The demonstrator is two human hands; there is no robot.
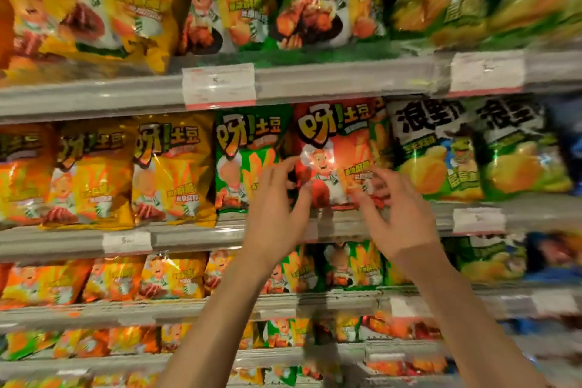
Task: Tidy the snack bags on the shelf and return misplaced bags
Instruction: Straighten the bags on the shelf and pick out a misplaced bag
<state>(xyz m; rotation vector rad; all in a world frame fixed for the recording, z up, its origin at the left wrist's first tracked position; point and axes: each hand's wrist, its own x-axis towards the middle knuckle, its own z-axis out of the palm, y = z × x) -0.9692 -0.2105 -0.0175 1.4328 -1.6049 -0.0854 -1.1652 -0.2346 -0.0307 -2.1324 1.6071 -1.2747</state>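
A red snack bag [333,148] with a cartoon chef stands on the middle shelf [195,236] between a green bag [245,151] on its left and green-and-black chip bags [431,151] on its right. My left hand [277,201] is raised at the red bag's lower left edge, fingers spread and curled. At the bag's lower right edge my right hand [396,208] has its fingers apart, the fingertips touching or nearly touching the bag. Neither hand clearly grips it.
Yellow bags [170,167] and orange bags [22,173] fill the middle shelf to the left. The upper shelf [346,79] holds yellow, green and chip bags. Price tags [219,86] hang on the shelf rails. Lower shelves carry smaller bags [170,276].
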